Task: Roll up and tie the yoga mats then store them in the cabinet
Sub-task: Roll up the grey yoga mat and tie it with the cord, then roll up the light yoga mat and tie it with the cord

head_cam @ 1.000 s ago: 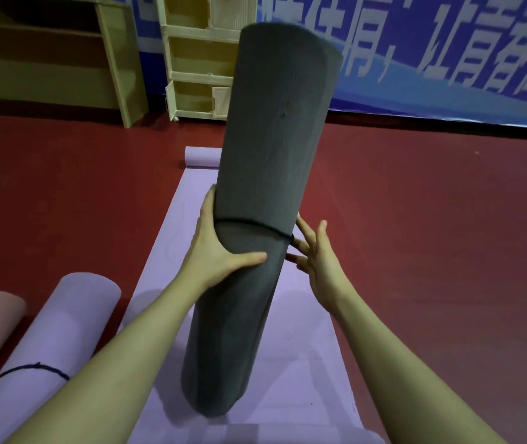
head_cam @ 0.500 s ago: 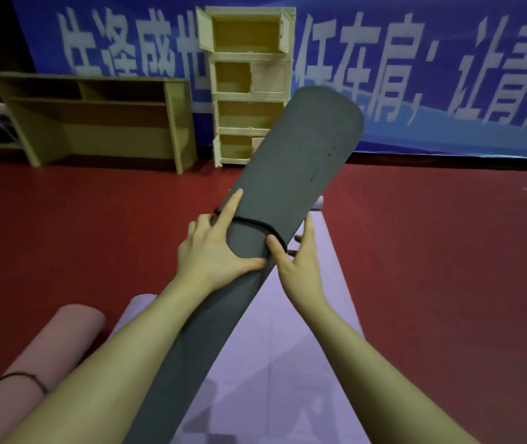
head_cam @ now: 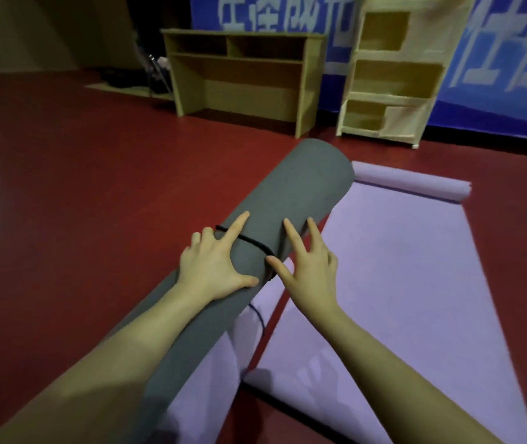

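Since half a second ago the grey mat (head_cam: 291,200) has tipped lower and the view has swung left, bringing the desk (head_cam: 239,75) and cabinet (head_cam: 396,72) nearer. White writing on the blue banner (head_cam: 287,14) is too blurred to read; the cabinet's open compartments look bare. Left hand (head_cam: 214,267) grips the rolled mat at its black cord (head_cam: 249,243), thumb across the top, while the right hand (head_cam: 310,267) rests on it with fingers spread straight, above a purple mat (head_cam: 416,267) lying on the floor (head_cam: 79,187).
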Tool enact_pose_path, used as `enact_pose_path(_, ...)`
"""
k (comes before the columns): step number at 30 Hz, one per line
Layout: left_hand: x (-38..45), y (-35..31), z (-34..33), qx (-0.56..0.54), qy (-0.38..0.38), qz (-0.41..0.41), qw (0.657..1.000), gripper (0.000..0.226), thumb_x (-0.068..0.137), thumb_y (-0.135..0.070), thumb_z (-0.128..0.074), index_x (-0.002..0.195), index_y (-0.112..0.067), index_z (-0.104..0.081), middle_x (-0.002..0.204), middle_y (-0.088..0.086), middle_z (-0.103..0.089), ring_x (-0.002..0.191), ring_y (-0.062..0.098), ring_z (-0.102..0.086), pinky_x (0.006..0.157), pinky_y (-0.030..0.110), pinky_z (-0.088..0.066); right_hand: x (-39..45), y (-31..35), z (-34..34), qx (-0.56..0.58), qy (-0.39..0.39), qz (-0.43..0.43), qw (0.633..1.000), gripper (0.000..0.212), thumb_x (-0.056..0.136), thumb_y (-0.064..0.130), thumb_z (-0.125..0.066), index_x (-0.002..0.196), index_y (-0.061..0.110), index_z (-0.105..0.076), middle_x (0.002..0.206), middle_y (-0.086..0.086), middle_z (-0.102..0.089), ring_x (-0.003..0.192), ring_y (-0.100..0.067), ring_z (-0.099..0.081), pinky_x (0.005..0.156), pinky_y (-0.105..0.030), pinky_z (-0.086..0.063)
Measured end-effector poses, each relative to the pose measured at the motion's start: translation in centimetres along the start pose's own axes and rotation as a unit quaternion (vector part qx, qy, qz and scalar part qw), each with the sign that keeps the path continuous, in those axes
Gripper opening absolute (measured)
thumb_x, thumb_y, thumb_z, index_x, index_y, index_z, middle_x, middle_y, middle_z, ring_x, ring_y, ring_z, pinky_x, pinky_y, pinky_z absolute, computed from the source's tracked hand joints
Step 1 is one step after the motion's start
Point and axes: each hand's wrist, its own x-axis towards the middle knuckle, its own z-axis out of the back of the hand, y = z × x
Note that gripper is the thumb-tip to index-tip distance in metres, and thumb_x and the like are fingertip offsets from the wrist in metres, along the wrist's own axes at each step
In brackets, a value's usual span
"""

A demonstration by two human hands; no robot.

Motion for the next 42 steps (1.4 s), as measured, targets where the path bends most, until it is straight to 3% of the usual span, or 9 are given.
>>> enact_pose_path(4,0.9,4.6,-3.7,0.021,0.041,0.05,0.998,0.118,0.056,-0.068,-0.071,0.142,-0.055,0.009,0.124,0.011,-0.043,0.114,0.029,-0.042,0.085,0.039,-0.043,0.3,0.4,-6.2,-0.012,0.091,0.004,0.996,0.064,0.091,0.056,-0.05,0.148,0.035,-0.029,0.158,-0.003,-0.017,0.138,-0.018,-0.031,0.108,-0.042,-0.017)
enact_pose_path(8,2.5,7.8,-7.1,0.028,0.067,0.089,0.993,0.118,0.059,-0.069,-0.07,0.145,-0.051,0.008,0.127,0.013,-0.045,0.114,0.03,-0.043,0.084,0.037,-0.043,1.9,0.8,-10.8,-0.078,0.136,0.1,0.983,0.054,0.094,0.049,-0.034,0.145,0.031,-0.038,0.153,-0.005,-0.032,0.134,-0.026,-0.04,0.101,-0.052,-0.028)
enact_pose_path(13,5.0,11.0,-10.7,0.038,0.083,0.117,0.989,0.114,0.063,-0.07,-0.067,0.148,-0.044,0.005,0.129,0.017,-0.048,0.115,0.031,-0.044,0.085,0.037,-0.042,4.3,0.1,-16.0,-0.103,0.221,0.105,0.964,0.054,0.097,0.047,-0.022,0.15,0.036,-0.019,0.16,0.004,-0.014,0.144,-0.017,-0.019,0.109,-0.049,-0.01)
enact_pose_path(20,4.8,13.5,-17.6,0.074,0.081,0.072,0.991,0.092,0.079,-0.073,-0.042,0.151,-0.029,-0.005,0.144,0.02,-0.033,0.125,0.034,-0.038,0.099,0.04,-0.036,4.4,-0.9,-20.9,-0.174,0.334,0.123,0.918,0.045,0.104,0.039,-0.022,0.149,0.039,-0.02,0.158,0.012,-0.018,0.143,-0.012,-0.018,0.109,-0.049,-0.006)
enact_pose_path(26,4.7,13.4,-17.8,0.091,0.094,0.053,0.99,0.091,0.084,-0.07,-0.037,0.151,-0.025,0.003,0.151,0.026,-0.018,0.134,0.038,-0.028,0.108,0.046,-0.028,3.5,-1.7,-21.0,-0.151,0.348,0.097,0.92,0.05,0.103,0.04,-0.025,0.15,0.041,-0.01,0.16,0.012,-0.008,0.142,-0.011,-0.02,0.11,-0.048,-0.008)
enact_pose_path(30,4.3,12.4,-16.4,0.011,0.089,0.066,0.994,0.081,0.09,-0.055,-0.045,0.152,-0.02,-0.006,0.154,0.019,-0.017,0.139,0.034,-0.021,0.113,0.044,-0.022,3.5,-2.6,-18.4,-0.177,0.319,0.101,0.926,0.052,0.102,0.038,-0.032,0.151,0.035,-0.016,0.159,0.008,-0.014,0.142,-0.013,-0.022,0.111,-0.043,-0.009)
enact_pose_path(34,4.6,9.0,-14.0,-0.079,0.06,0.034,0.995,0.067,0.095,-0.039,-0.046,0.15,-0.015,-0.017,0.155,0.014,-0.021,0.139,0.03,-0.024,0.111,0.04,-0.023,3.4,-4.5,-13.9,-0.189,0.235,0.113,0.947,0.048,0.099,0.029,-0.044,0.146,0.023,-0.036,0.155,-0.002,-0.03,0.135,-0.021,-0.037,0.106,-0.042,-0.017)
enact_pose_path(38,5.7,3.1,-11.4,-0.082,0.025,-0.04,0.996,0.062,0.096,-0.037,-0.044,0.15,-0.016,-0.021,0.154,0.008,-0.025,0.137,0.027,-0.027,0.109,0.035,-0.021,3.2,-7.4,-7.6,-0.217,0.172,0.114,0.954,0.041,0.088,0.021,-0.062,0.128,0.012,-0.058,0.135,-0.01,-0.055,0.109,-0.032,-0.06,0.095,-0.048,-0.036)
enact_pose_path(42,5.9,-3.9,-9.8,-0.092,0.017,-0.104,0.99,0.06,0.096,-0.034,-0.045,0.149,-0.015,-0.024,0.152,0.006,-0.031,0.135,0.026,-0.031,0.107,0.032,-0.022,2.7,-11.1,0.0,-0.259,0.132,0.081,0.953,0.038,0.089,0.021,-0.063,0.125,0.01,-0.06,0.129,-0.01,-0.059,0.106,-0.032,-0.062,0.094,-0.048,-0.039)
